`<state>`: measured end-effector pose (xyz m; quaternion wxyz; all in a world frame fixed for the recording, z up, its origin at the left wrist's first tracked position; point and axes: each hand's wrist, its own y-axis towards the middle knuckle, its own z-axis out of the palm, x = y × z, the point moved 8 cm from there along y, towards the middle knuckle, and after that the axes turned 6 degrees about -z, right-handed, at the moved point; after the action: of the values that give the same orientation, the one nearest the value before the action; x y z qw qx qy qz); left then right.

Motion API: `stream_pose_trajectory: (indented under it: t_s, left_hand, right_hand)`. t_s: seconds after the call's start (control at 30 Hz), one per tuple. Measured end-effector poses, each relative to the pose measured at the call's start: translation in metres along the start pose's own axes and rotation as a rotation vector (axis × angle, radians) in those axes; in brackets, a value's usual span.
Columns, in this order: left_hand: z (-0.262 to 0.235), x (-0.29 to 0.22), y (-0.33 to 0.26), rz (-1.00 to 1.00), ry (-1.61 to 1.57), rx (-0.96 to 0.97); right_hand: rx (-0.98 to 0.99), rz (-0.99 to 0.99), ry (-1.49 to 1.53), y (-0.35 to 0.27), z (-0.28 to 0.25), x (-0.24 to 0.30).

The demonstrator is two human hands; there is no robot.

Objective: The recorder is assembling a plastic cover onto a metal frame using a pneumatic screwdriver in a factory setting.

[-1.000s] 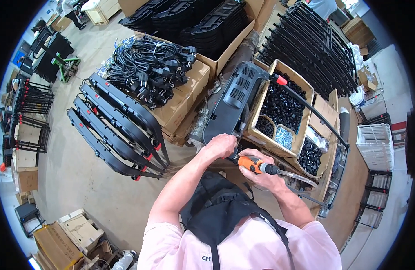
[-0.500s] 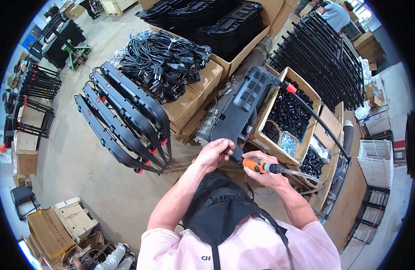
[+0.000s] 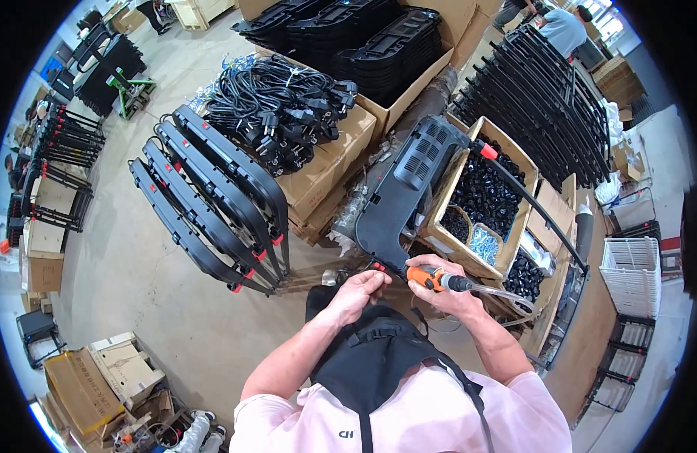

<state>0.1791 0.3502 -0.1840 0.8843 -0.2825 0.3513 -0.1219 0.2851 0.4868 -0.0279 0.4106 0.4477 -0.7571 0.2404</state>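
A black plastic housing (image 3: 390,208) with a vented hump leans in front of me, joined to a black metal tube (image 3: 537,208) with a red clip near its upper end. My right hand (image 3: 456,296) is wrapped round an orange and black power screwdriver (image 3: 428,278) with a clear hose at its rear. The tool's front end is close to the housing's lower end. Just left of there, my left hand (image 3: 357,294) is closed in a pinch; whatever its fingertips hold is too small to make out. A red part (image 3: 379,266) shows on the housing just above those fingertips.
A wooden bin (image 3: 481,200) of small black parts and bluish screws stands to the right. Bundled power cords (image 3: 280,106) lie on a carton at the left, beside several standing black frames (image 3: 212,196). Farther back are a carton of black housings (image 3: 386,53) and stacked tubes (image 3: 541,106).
My left hand has drawn down and slightly back from the housing's lower end, uncovering the red part. The right hand and screwdriver have barely moved.
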Motion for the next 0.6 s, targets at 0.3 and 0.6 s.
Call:
stream_pose_trajectory:
  t_s: [0.3,0.6]
  left_hand:
    - [0.004,0.017,-0.001,-0.068,-0.139,0.016]
    - [0.009,0.003,0.010,-0.059,-0.269,-0.013]
  right_hand:
    - [-0.243,0.028,0.319,-0.025,-0.019,0.003]
    - [-0.316,0.041,0.470,-0.034,-0.018,-0.001]
